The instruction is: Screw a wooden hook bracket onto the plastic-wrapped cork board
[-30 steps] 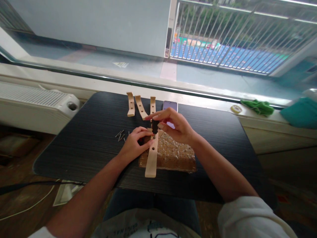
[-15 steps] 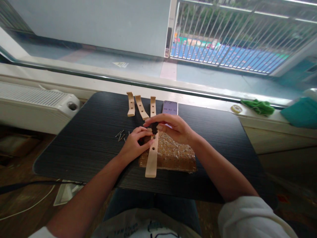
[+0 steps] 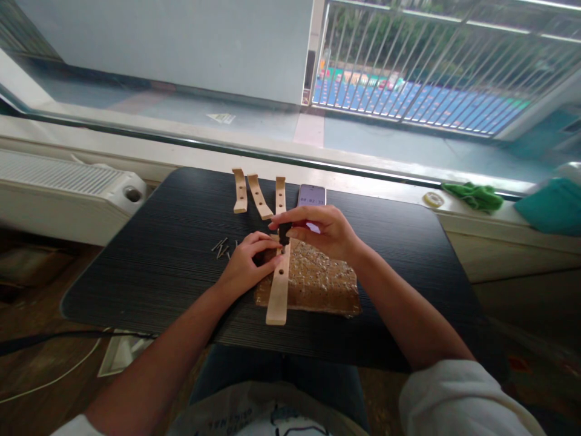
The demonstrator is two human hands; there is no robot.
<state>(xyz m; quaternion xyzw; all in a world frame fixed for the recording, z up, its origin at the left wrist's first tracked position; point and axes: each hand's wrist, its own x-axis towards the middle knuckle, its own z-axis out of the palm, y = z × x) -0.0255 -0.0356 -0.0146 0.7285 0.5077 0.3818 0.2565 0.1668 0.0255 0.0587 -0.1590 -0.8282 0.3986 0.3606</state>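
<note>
A pale wooden strip with holes (image 3: 278, 289) lies lengthwise on a brown pitted board (image 3: 318, 283) on the black table (image 3: 158, 260). My left hand (image 3: 247, 261) rests beside the strip's far end, fingers curled and pinched against it. My right hand (image 3: 324, 231) is closed on a small black tool (image 3: 284, 232), held upright over the strip's far end. What sits under the tool tip is hidden.
Three more wooden strips (image 3: 258, 195) lie at the table's far edge beside a lit phone (image 3: 311, 195). Several loose screws (image 3: 221, 247) lie left of my left hand. A white radiator (image 3: 68, 181) stands at left; green cloths (image 3: 474, 196) sit on the sill at right.
My right hand dipped with the black tool toward the strip, then rose slightly and turned a little. The left hand and the strip have stayed put.
</note>
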